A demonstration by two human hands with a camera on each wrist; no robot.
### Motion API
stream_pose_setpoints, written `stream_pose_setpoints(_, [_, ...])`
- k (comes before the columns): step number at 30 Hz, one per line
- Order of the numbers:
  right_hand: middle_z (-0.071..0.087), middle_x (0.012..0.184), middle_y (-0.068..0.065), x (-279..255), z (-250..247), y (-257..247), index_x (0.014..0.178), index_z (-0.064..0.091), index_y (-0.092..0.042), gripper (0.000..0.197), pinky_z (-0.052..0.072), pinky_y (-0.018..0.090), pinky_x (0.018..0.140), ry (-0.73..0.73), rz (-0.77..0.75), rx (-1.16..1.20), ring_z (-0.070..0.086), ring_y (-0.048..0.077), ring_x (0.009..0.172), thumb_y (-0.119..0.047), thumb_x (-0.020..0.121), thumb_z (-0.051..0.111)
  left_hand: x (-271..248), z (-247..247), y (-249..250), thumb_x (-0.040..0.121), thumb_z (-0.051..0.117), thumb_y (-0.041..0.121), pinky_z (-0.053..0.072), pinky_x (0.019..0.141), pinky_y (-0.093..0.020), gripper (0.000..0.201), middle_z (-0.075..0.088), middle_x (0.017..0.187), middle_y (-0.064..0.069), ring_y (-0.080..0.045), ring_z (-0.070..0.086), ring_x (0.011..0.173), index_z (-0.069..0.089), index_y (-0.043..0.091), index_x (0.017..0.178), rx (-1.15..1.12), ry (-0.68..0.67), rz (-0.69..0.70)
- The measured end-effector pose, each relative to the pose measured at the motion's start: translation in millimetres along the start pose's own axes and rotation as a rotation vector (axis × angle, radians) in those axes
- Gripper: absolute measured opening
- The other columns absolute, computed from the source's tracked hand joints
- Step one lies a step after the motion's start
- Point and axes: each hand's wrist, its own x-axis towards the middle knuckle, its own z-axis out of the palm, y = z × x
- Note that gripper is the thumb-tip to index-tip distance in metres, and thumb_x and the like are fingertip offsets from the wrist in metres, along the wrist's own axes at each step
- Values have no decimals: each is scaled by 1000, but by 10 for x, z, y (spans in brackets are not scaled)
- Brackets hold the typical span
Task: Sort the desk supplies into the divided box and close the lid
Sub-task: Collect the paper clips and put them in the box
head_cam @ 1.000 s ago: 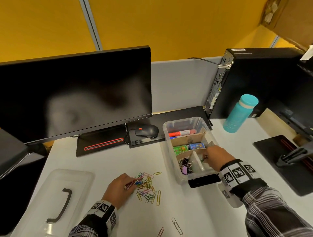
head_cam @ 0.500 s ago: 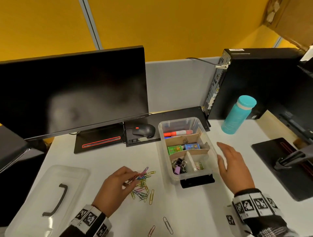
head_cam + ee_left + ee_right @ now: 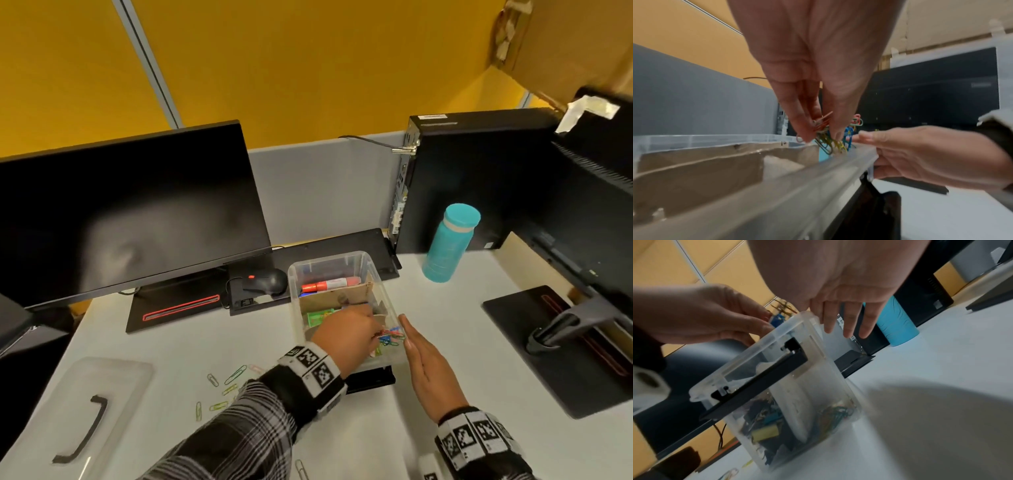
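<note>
The clear divided box (image 3: 342, 260) stands mid-desk with cardboard dividers. A red marker (image 3: 330, 284) lies in its far compartment. My left hand (image 3: 371, 334) hovers over the near right compartment and pinches a bunch of coloured paper clips (image 3: 388, 337); the left wrist view shows the clips (image 3: 830, 142) hanging from the fingertips just above the rim. My right hand (image 3: 406, 329) lies with straight fingers (image 3: 846, 321) along the box's right wall. More clips (image 3: 836, 415) and binder clips (image 3: 764, 418) sit in the near compartments. Several loose clips (image 3: 233, 377) remain on the desk. The clear lid (image 3: 78, 411) lies at the near left.
A black monitor (image 3: 120, 212) and mouse (image 3: 267, 279) stand behind the box. A teal bottle (image 3: 448, 243) and computer tower (image 3: 479, 178) are at the back right. A second monitor's stand (image 3: 565, 342) occupies the right side.
My left hand lifted a bunch of clips from the desk pile and carried it right, over the box. My right hand came out of the box and moved to its right wall.
</note>
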Motion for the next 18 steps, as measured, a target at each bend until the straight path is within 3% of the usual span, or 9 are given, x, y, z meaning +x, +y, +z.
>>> stream_pose_setpoints(5, [37, 144, -21, -39, -24, 30, 142, 27, -42, 57, 25, 18, 110, -28, -4, 10, 35, -4, 133, -61, 89, 17, 290, 129, 74, 93, 49, 9, 47, 86, -38, 21, 63, 112, -17, -34, 60, 103, 64, 2, 105, 152, -288, -29])
stream_pose_setpoints(10, [35, 145, -19, -29, -17, 55, 141, 22, -44, 46, 26, 28, 115, -51, -13, -53, 32, 0, 134, -52, 96, 18, 368, 185, -41, 91, 50, 9, 44, 100, -35, 40, 57, 131, -6, -25, 55, 118, 53, 19, 130, 36, -315, -12])
stream_pose_setpoints(12, [37, 146, -15, -31, -23, 44, 143, 24, -40, 53, 26, 27, 114, -40, -24, -73, 32, 3, 135, -56, 94, 16, 266, 73, -88, 91, 51, 9, 46, 100, -37, 40, 58, 131, -2, -22, 57, 116, 56, 24, 128, -87, -247, -15])
stream_pose_setpoints(14, [37, 147, -10, -36, -50, -32, 145, 27, -31, 54, 22, 21, 110, -8, -27, -96, 29, 2, 134, -51, 96, 21, 78, -66, -172, 93, 52, 17, 48, 97, -33, 33, 61, 126, 4, -14, 59, 109, 59, 27, 123, -221, -88, 5])
stream_pose_setpoints(16, [37, 146, -8, -39, -83, -180, 144, 31, -25, 52, 22, 21, 108, 66, -95, -163, 26, 0, 131, -45, 96, 27, -163, -162, -324, 94, 53, 23, 47, 96, -26, 34, 58, 125, 11, -6, 56, 107, 55, 32, 126, -324, 90, 11])
stream_pose_setpoints(18, [41, 141, -4, -44, -83, -354, 138, 40, -22, 48, 28, 26, 106, 137, -214, -285, 28, 6, 129, -39, 94, 32, -438, -149, -561, 93, 54, 28, 44, 95, -20, 40, 52, 127, 15, -1, 52, 111, 46, 35, 132, -396, 249, -66])
